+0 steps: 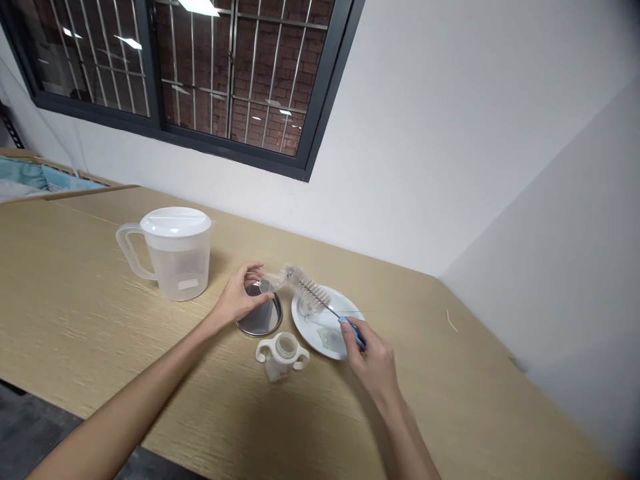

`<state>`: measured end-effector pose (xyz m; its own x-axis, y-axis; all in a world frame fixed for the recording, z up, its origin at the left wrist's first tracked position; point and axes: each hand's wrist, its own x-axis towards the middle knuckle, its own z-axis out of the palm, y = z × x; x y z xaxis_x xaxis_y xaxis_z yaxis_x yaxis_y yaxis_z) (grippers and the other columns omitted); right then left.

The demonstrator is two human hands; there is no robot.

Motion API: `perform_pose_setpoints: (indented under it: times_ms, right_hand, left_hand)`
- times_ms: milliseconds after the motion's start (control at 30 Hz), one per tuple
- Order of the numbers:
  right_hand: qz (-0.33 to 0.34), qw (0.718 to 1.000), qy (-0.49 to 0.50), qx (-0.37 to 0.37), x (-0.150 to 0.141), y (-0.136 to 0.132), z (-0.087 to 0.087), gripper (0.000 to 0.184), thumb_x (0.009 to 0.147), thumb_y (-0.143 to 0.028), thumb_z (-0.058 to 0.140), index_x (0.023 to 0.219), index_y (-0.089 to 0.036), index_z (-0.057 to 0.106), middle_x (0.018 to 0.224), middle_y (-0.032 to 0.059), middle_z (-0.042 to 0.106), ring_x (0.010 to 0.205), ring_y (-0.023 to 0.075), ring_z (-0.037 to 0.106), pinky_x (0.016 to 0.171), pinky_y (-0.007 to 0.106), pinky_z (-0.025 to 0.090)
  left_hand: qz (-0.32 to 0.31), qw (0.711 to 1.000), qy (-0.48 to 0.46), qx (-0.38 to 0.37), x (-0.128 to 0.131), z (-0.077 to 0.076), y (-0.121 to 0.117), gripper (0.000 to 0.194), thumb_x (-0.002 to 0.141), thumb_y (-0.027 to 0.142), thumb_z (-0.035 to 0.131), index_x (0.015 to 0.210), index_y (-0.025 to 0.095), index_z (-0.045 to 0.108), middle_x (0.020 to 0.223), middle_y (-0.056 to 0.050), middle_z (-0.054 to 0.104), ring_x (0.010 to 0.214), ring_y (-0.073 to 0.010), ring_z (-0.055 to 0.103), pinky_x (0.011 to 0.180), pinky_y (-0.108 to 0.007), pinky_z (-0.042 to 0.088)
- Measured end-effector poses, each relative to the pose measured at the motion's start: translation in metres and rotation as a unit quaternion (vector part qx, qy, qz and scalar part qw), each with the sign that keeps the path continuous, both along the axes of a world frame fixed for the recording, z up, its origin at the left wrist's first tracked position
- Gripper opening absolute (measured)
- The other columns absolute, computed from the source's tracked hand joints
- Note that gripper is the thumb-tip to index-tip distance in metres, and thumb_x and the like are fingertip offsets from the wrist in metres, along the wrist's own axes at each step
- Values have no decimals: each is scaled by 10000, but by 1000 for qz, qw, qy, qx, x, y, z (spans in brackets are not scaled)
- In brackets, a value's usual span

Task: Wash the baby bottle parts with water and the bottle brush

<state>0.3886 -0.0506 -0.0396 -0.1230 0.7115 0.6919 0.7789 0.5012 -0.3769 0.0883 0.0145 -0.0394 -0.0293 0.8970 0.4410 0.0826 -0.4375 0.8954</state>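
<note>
My right hand (pixel 370 357) is closed round the blue handle of a bottle brush (pixel 313 291). The brush's bristly head points up and left, its tip at the mouth of a clear plastic cup-shaped cover (pixel 270 283). That cover is held between the curled fingers and thumb of my left hand (pixel 243 293), above a dark metal tray (pixel 260 323). Below the brush lies a white plate (pixel 313 340) with small clear pieces on it. A two-handled baby bottle (pixel 283 357) stands with its top off in front of the tray and plate.
A lidded translucent pitcher (pixel 180 260) stands to the left on the wooden table (pixel 150 360). A thin pale strip (pixel 451 321) lies at the right. Behind the table are a white wall (pixel 400 133) and a barred window (pixel 230 87).
</note>
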Motion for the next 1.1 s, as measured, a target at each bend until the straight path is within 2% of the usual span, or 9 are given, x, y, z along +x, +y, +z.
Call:
perform_pose_setpoints:
  times_ms: [133, 267, 400, 533, 667, 867, 967, 1100]
  right_hand:
    - [14, 1000, 2, 15, -1, -1, 1, 249, 964, -356, 511, 995, -174, 679, 719, 14, 678, 497, 100, 522, 522, 218, 424]
    - [13, 1000, -15, -1, -1, -1, 1, 277, 976, -372, 481, 999, -179, 679, 770, 29, 703, 543, 115, 573, 553, 222, 442]
    - [-27, 1000, -11, 7, 3, 1, 1, 328, 970, -416, 478, 975, -165, 689, 768, 44, 712, 568, 133, 606, 555, 227, 446]
    - [-19, 999, 20, 16, 5, 1, 2, 308, 957, -403, 505, 955, -159, 692, 682, 18, 673, 494, 108, 527, 512, 219, 413]
    - [-2, 1000, 9, -9, 3, 1, 2, 333, 962, -411, 486, 902, -165, 703, 602, -9, 617, 457, 94, 475, 486, 211, 382]
    - [-41, 998, 27, -33, 6, 2, 2, 406, 955, -471, 475, 877, -154, 717, 617, 5, 634, 495, 110, 519, 508, 210, 402]
    - [-40, 998, 47, -30, 7, 2, 2, 406, 954, -467, 480, 890, -143, 717, 651, 17, 658, 531, 119, 545, 514, 206, 409]
    - [-13, 998, 50, -33, 3, 1, 1, 364, 955, -440, 496, 903, -152, 713, 702, 13, 679, 525, 106, 538, 531, 204, 418]
  left_hand:
    - [-18, 999, -25, -16, 1, -2, 0, 674, 630, 246, 858, 1223, 199, 540, 1103, -74, 604, 1067, -212, 619, 1026, -421, 468]
    - [-40, 998, -53, -11, 2, 2, -2, 677, 600, 196, 868, 1204, 198, 564, 1074, -69, 631, 1057, -211, 625, 1034, -407, 462]
    - [-47, 999, -23, -2, 2, 8, -6, 662, 608, 195, 866, 1208, 203, 587, 1137, -95, 663, 1089, -234, 624, 1057, -418, 433]
    - [-46, 999, -5, -10, 0, 11, -7, 617, 651, 220, 842, 1222, 215, 606, 1187, -106, 662, 1064, -238, 629, 1039, -427, 434]
    - [-98, 994, -47, -20, -2, 13, -6, 643, 657, 207, 844, 1246, 211, 585, 1213, -114, 642, 1058, -218, 621, 1015, -398, 455]
    - [-171, 974, -134, -63, -7, 17, -5, 657, 661, 230, 862, 1258, 205, 589, 1232, -112, 633, 1047, -201, 636, 917, -319, 502]
    - [-180, 968, -153, -79, -8, 18, -5, 602, 690, 273, 850, 1235, 192, 607, 1220, -113, 652, 1088, -220, 636, 904, -307, 506]
    - [-153, 969, -171, -86, -7, 19, -5, 555, 694, 314, 849, 1177, 174, 614, 1273, -123, 635, 1095, -213, 641, 959, -318, 484]
